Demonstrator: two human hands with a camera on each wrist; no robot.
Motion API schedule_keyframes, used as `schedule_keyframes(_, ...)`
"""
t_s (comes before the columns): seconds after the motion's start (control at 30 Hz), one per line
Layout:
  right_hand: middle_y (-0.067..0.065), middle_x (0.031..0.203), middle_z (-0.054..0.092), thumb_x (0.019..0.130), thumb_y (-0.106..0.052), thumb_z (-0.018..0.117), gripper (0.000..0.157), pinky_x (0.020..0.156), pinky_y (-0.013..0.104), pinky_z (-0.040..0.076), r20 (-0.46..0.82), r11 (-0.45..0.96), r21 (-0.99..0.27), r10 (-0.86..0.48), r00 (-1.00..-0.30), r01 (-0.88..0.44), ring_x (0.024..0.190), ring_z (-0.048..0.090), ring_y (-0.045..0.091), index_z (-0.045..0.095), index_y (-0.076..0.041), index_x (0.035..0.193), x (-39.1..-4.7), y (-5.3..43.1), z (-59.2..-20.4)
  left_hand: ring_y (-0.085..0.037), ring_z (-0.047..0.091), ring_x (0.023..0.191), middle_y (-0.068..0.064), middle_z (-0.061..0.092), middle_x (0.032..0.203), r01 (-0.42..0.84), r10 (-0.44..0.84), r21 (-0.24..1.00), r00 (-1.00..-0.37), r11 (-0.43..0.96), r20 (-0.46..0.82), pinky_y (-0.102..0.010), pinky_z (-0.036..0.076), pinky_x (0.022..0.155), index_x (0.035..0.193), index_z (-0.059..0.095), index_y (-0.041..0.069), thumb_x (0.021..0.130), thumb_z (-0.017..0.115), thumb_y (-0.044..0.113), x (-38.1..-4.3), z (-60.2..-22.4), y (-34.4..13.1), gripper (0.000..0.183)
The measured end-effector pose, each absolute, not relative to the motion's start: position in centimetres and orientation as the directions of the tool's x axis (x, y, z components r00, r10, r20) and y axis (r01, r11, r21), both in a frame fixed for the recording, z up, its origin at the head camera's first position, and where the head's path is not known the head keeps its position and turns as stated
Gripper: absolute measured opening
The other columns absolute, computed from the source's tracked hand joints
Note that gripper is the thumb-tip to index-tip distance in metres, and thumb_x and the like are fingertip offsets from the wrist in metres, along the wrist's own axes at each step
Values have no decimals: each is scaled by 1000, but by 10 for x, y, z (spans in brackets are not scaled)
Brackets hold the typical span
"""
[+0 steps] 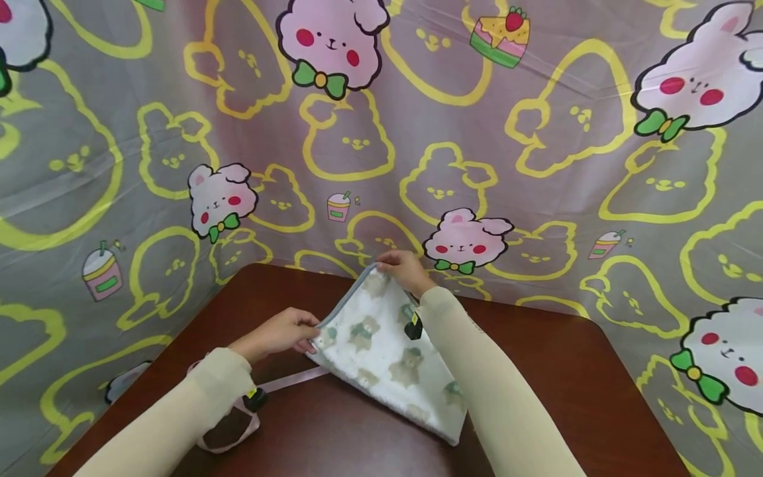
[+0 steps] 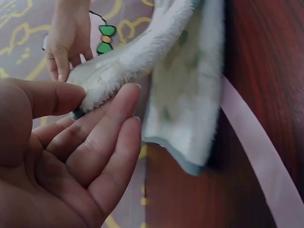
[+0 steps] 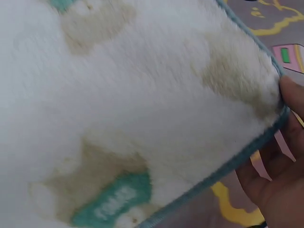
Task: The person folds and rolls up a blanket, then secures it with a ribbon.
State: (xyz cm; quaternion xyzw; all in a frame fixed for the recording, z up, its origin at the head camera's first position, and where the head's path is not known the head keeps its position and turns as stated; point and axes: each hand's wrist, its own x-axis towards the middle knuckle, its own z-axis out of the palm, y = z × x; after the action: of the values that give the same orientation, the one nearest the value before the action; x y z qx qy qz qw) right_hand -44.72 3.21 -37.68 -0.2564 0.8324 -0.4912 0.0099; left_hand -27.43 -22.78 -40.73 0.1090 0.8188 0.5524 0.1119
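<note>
A fluffy white towel (image 1: 387,351) with brown bear prints and a blue-green edging hangs slantwise over the table, its lower corner down near the tabletop. At its far top corner my right hand (image 1: 405,270) pinches the edging between thumb and fingers. My left hand (image 1: 283,334) holds the nearer left corner; in the left wrist view the thumb and fingers (image 2: 126,99) pinch the fleecy border, and a further layer of towel (image 2: 183,104) hangs behind it. The right wrist view shows the towel's face (image 3: 180,104) spread out, with the right thumb (image 3: 292,92) on its corner.
On the brown table (image 1: 286,437) a pale pink ribbon (image 1: 298,379) runs under the towel, with a loop of it near the left forearm. A patterned curtain (image 1: 357,132) stands behind the table. A small black device (image 1: 255,399) sits at the left wrist.
</note>
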Motion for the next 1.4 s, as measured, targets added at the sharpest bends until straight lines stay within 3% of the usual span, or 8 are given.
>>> schedule_keyframes(0.43,4,113,68,97,-16,61,23,89,36,47,278,495,-738,-396,-875,-458,104,61,20,68,-8,117,-437,1,-414,-30,68,63,-13,67,73,-11,191,865,-974,503,-124,-39,55,58,99,64,-7,92,62,7,-288,-448,-238,15)
schedule_keyframes(0.9,3,121,63,101,-12,53,23,90,39,46,206,443,-824,-348,-914,-354,111,57,21,66,-14,120,-440,-6,-421,-24,65,58,-11,66,69,-100,64,827,-985,553,-162,-34,52,53,86,62,0,89,62,8,-289,-465,-236,8)
schedule_keyframes(1.23,8,127,61,101,-14,55,30,93,39,46,168,493,-787,-406,-898,-370,115,57,24,61,-10,130,-438,6,-419,-21,64,56,-10,65,68,-110,66,796,-981,595,-185,-32,52,52,84,62,2,90,64,9,-289,-471,-235,10)
schedule_keyframes(1.4,8,119,65,99,-14,58,25,89,41,48,133,501,-787,-431,-892,-360,110,59,24,65,-8,122,-443,34,-417,-21,63,56,-10,64,69,-114,55,781,-981,614,-187,-34,52,53,86,62,2,89,65,11,-287,-469,-240,10)
